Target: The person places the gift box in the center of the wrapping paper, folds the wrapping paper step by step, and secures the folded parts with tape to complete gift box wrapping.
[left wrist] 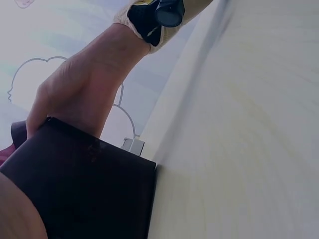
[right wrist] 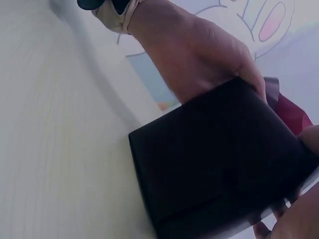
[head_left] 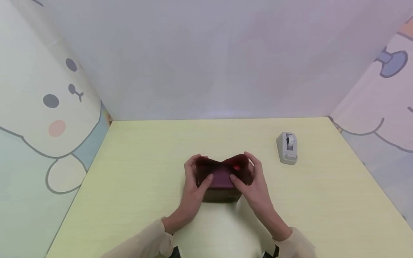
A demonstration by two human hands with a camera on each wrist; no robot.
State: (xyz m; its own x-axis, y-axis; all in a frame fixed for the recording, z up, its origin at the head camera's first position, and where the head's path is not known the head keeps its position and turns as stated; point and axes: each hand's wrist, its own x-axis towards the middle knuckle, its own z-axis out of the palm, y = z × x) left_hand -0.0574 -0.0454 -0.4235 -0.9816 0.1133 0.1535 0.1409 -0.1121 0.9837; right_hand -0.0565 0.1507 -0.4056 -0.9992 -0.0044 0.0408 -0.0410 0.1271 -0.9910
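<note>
A dark maroon box (head_left: 218, 195) stands on the table, its top open and two curved flaps raised at the back. My left hand (head_left: 193, 191) grips its left side, thumb over a purple-maroon panel (head_left: 221, 177) at the opening. The right hand (head_left: 256, 190) holds the opposite side in the same way, its thumb on that panel too. From the left wrist view, the dark front of the box (left wrist: 94, 184) fills the lower left, with the right hand beyond. In the right wrist view the box (right wrist: 214, 159) hides most of the fingers behind it.
A grey tape dispenser (head_left: 287, 148) with a roll of tape stands on the pale yellow table (head_left: 138, 154), right of the box. A plain wall (head_left: 209, 64) rises behind the table. Cartoon-printed panels (head_left: 29, 86) flank it on both sides.
</note>
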